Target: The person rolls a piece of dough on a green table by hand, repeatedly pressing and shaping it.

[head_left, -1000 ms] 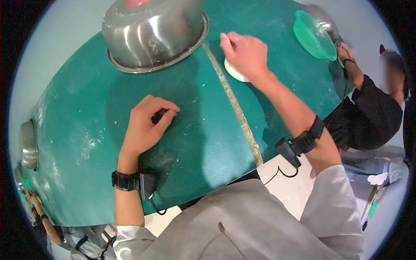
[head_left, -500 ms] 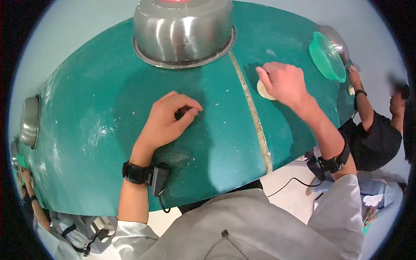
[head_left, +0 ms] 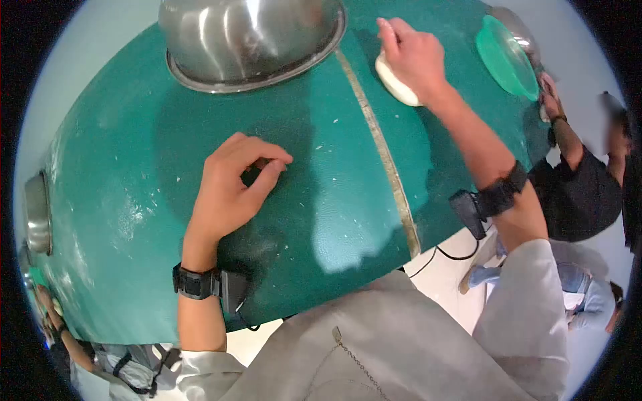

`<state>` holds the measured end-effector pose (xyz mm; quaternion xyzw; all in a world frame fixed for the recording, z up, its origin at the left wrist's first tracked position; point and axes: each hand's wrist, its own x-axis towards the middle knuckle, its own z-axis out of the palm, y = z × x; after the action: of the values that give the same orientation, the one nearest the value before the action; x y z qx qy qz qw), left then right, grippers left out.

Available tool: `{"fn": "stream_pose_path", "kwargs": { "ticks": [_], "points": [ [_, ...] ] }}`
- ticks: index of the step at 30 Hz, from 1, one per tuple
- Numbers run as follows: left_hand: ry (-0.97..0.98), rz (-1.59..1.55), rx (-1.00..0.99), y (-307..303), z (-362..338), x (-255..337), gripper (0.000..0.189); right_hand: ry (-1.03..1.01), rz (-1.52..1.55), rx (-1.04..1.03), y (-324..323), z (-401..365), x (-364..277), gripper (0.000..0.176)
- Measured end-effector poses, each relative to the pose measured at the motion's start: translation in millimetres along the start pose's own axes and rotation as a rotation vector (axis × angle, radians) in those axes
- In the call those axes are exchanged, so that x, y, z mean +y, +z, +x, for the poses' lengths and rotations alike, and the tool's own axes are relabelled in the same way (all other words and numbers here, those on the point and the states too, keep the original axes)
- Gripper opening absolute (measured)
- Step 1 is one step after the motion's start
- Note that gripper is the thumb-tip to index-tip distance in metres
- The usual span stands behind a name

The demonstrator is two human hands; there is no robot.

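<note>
My right hand (head_left: 414,57) lies on top of a pale lump of dough (head_left: 393,85) at the far right of the green table (head_left: 321,220), fingers wrapped over it and pressing it down. Only the dough's near edge shows from under the palm. My left hand (head_left: 231,187) rests on the table in the middle, loosely curled with thumb and fingertips close together; I cannot tell whether anything is between them. Both wrists carry black straps with small wired boxes.
A large upturned steel bowl (head_left: 251,37) stands at the far middle of the table. A green plastic bowl (head_left: 506,57) sits at the far right, beside another person in black (head_left: 575,180). A smaller steel bowl (head_left: 37,214) is at the left edge. Flour specks dot the surface.
My right hand has pushed the dough farther away across the table, and the dough looks longer. My left hand has stayed curled in the same spot.
</note>
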<state>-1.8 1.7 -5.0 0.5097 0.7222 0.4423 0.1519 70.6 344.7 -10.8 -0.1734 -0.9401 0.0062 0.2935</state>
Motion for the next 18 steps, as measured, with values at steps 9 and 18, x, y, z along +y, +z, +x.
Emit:
{"fn": "stream_pose_path", "kwargs": {
  "ticks": [9,18],
  "points": [
    [-0.085,-0.112,0.06,-1.5,-4.7,-7.3,0.01,-0.048,0.161,0.077,-37.0,-46.4,-10.3,0.039],
    [0.006,-0.043,0.074,3.2,-5.9,-10.7,0.009,-0.242,-0.14,-0.391,-96.2,-44.1,-23.0,0.026]
  ]
}}
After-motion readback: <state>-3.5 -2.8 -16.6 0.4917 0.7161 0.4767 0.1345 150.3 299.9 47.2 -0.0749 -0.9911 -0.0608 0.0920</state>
